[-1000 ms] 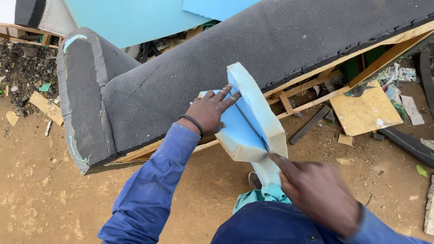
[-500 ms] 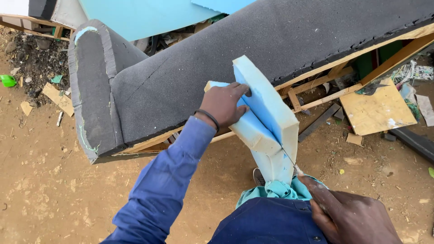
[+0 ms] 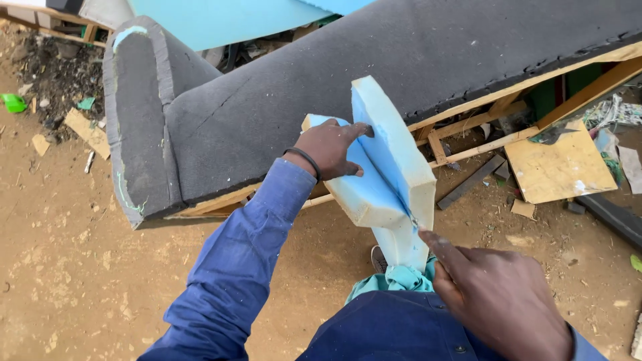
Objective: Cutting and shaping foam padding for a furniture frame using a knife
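— Right, looking at the blue foam block: standing on edge against the knee, leaning toward the grey padded sofa frame, already split partway along a slit running its length.

— Probably being kept upright so the cut faces upward and stays within reach. Spreading the slit too, seemingly, to keep the two halves from pinching whatever is working inside.

— And the left hand?

— Lying on the broad blue face, fingers half spread, fingertips curling over the inner edge of the slit. Pressing and pulling that slab aside rather than gripping around it.

— The right hand?

— Sitting low at the near end of the block, knuckles up, fingers closed, forefinger stretched toward the bottom of the slit. Pinching something thin there, maybe a small blade; only a glint showing, so hard to be sure.

— Anything else around?

— Scattered on the dirt: a square plywood offcut to the right, wooden slats under the sofa frame, a large sheet of pale blue foam behind it.
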